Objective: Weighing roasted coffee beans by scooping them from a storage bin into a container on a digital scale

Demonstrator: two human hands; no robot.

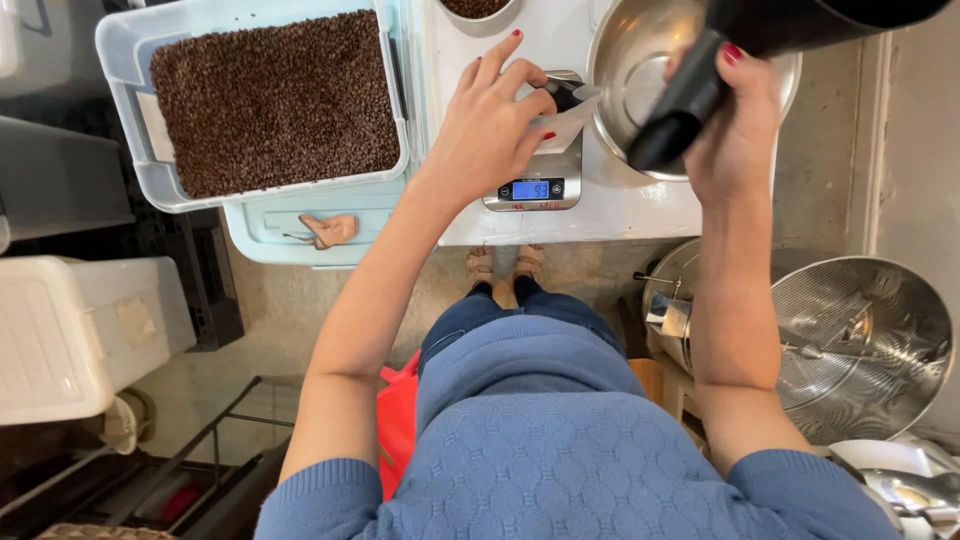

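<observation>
Presently the left hand [490,125] is resting over a small pale pouch [565,120] on the digital scale [535,180], fingers pinched together on the pouch's open top, near the front edge of the white bench [620,205]. Scale's blue screen is glowing, facing the person. Right hand [735,130] is gripping the black handle [675,105] of a dark scoop, fingers clamped tight round it, holding it over the steel bowl [625,60] at the bench's right side. Left of the bench, a clear plastic tub [120,45] is sitting full of dark coffee beans [275,100], a pale label on its left wall.
</observation>
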